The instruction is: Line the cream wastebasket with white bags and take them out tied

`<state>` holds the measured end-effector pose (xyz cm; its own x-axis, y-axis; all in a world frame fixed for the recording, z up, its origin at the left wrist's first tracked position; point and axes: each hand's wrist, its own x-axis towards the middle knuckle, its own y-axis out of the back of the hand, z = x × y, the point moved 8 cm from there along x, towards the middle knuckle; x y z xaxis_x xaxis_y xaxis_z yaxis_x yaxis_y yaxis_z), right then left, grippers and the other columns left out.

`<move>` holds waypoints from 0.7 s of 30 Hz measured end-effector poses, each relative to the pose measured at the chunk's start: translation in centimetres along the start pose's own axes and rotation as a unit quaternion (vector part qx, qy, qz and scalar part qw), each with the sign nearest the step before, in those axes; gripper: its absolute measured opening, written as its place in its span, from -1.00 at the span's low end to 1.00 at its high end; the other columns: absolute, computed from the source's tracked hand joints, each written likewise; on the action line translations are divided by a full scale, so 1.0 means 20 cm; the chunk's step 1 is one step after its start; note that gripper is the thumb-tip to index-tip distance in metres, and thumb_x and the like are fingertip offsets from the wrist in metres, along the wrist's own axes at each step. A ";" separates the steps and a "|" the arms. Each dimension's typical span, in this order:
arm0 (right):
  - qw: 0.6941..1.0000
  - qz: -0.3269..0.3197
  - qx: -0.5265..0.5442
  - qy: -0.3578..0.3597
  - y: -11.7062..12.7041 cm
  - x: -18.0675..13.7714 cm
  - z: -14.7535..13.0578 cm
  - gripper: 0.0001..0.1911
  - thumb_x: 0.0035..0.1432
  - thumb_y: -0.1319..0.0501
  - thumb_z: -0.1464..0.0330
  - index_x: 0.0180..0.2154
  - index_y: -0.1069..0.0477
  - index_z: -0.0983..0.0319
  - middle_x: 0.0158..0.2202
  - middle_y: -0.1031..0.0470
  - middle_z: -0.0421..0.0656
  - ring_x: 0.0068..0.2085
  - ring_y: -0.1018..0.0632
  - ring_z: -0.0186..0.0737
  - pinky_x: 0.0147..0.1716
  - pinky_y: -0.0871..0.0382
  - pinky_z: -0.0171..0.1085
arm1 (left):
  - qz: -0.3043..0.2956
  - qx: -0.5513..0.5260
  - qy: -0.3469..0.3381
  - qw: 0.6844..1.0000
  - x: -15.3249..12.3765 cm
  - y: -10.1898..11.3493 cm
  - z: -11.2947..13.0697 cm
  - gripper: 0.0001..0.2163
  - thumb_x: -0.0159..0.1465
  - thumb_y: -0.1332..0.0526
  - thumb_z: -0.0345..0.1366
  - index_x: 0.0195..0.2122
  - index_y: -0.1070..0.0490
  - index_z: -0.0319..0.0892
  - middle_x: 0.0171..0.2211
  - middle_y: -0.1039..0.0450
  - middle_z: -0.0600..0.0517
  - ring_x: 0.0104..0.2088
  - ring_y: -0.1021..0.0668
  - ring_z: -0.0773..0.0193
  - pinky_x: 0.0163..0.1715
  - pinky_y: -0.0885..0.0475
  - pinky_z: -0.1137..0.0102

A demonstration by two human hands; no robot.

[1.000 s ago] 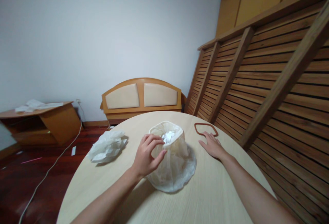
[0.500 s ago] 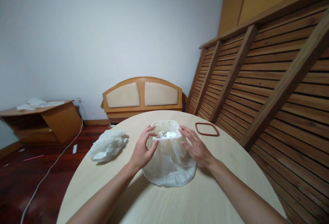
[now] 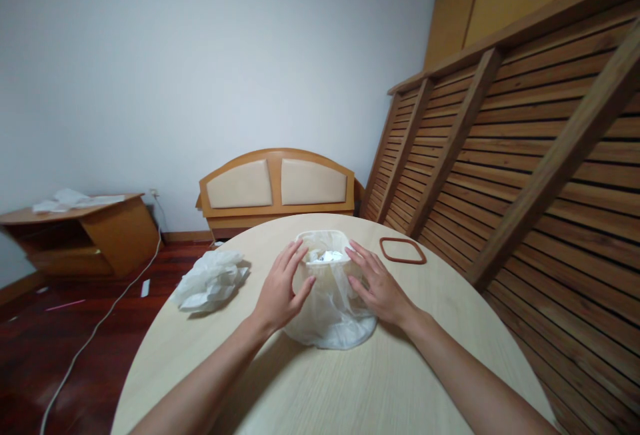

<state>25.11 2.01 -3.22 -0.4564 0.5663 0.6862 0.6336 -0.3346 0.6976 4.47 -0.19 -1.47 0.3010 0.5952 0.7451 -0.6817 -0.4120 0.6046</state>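
Observation:
A small bin (image 3: pixel 326 308) stands upright on the round table, with a thin translucent white plastic bag draped over its rim and hanging loosely down the outside. Inside it lies some crumpled white material (image 3: pixel 331 256). My left hand (image 3: pixel 283 287) is at the bin's left side, fingers spread near the rim and thumb in front. At the right side, my right hand (image 3: pixel 377 285) lies with fingers apart against the bag just below the rim. Neither hand is closed around anything. To the right on the table rests a reddish-brown rounded square ring (image 3: pixel 403 261).
A crumpled heap of white plastic bags (image 3: pixel 210 282) lies at the left of the pale round table (image 3: pixel 330 402). Beyond are a headboard (image 3: pixel 277 212), a low cabinet (image 3: pixel 117 232) and a floor cable (image 3: pixel 103 325). A slatted wooden frame (image 3: pixel 450 155) leans on the right.
The bin and its bag have shifted slightly away from me, and the bag's lower edge sits closer in. My left thumb has moved off the rim, a little right and down.

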 end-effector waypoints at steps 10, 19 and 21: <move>0.983 -0.059 -0.026 0.175 0.01 0.00 -0.35 -0.89 0.28 -0.18 0.39 -0.25 -0.49 0.19 -0.37 -0.58 -0.15 -0.33 -0.54 -0.20 -0.31 -0.32 -0.21 | -0.015 0.036 -0.057 0.998 0.00 -0.02 0.00 -0.53 0.44 -0.06 -0.39 0.36 -0.17 0.00 0.27 -0.35 -0.12 0.31 -0.36 0.05 0.25 -0.39 0.03; 0.935 -0.328 -0.089 0.098 -0.30 -0.11 -0.46 -0.81 0.19 -0.32 0.23 -0.33 -0.55 0.23 -0.36 -0.63 -0.14 -0.38 -0.59 -0.17 -0.49 -0.20 -0.28 | -0.028 0.016 -0.064 0.997 0.00 -0.01 0.00 -0.46 0.41 -0.07 -0.43 0.39 -0.13 0.03 0.25 -0.37 -0.12 0.31 -0.36 0.02 0.26 -0.38 0.00; 0.931 -0.337 -0.105 0.094 -0.31 -0.11 -0.45 -0.83 0.23 -0.28 0.29 -0.34 -0.56 0.24 -0.35 -0.63 -0.13 -0.40 -0.59 -0.19 -0.50 -0.18 -0.28 | -0.028 0.016 -0.065 0.997 0.00 -0.01 0.00 -0.46 0.41 -0.07 -0.43 0.39 -0.12 0.03 0.25 -0.36 -0.12 0.31 -0.35 0.02 0.26 -0.37 0.00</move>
<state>16.56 -3.87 -7.28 -0.8196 0.5662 0.0881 0.0368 -0.1015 0.9942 4.61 -0.17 -1.57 0.4242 0.5243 0.7383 -0.6403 -0.4029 0.6540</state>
